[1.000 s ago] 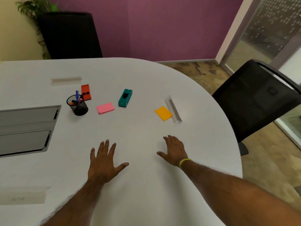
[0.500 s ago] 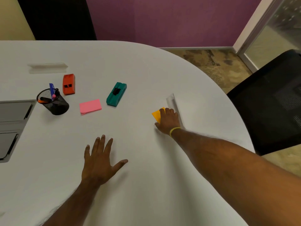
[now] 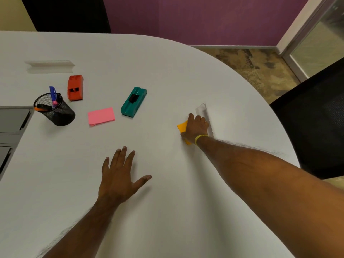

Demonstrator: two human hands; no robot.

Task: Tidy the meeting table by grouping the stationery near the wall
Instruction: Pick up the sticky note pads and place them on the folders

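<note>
My right hand lies over an orange sticky-note pad on the white table, fingers curled across it and thumb at its near edge. Only the pad's left corner shows. My left hand rests flat and open on the table nearer to me, holding nothing. Further left lie a pink sticky-note pad, a teal board eraser and a red-orange board eraser. A black mesh pen cup with several pens stands at the left.
A clear plastic strip lies just beyond my right hand, and another lies at the back left. A grey cable hatch sits in the table's left edge. Black chairs stand at the right and back, before the purple wall.
My right hand reached forward from the near table onto the orange pad and now covers more of it. My left hand stayed flat. The camera came closer.
</note>
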